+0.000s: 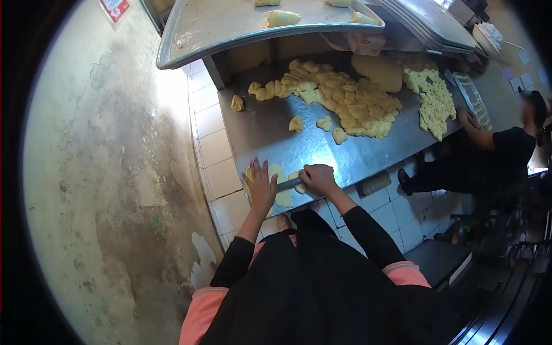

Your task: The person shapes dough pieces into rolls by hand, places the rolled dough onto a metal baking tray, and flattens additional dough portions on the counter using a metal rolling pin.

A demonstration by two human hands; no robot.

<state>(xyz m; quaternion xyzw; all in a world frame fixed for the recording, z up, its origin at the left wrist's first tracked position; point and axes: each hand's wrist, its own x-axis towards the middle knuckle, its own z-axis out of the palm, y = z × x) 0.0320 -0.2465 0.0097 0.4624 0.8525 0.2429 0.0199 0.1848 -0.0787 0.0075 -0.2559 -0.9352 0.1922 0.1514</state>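
My right hand [319, 177] is wrapped round one end of a thin grey rolling pin [289, 184] at the near edge of the metal table. The pin lies across a flattened piece of dough [282, 199]. My left hand [261, 187] is at the pin's other end with its fingers stretched out and apart, over another pale piece of dough. Whether its palm presses on the pin is hidden. A small dough piece [301, 188] sits partly under the pin beside my right hand. Farther up lie loose dough pieces [295, 124] and a big spread of cut dough [351, 103].
A metal tray [218, 37] with rolled dough pieces juts over the table's far left. More dough [436, 103] lies to the right, near a co-worker [509, 144] whose hand touches a long tray [472, 100]. A stained wall [115, 172] stands on the left.
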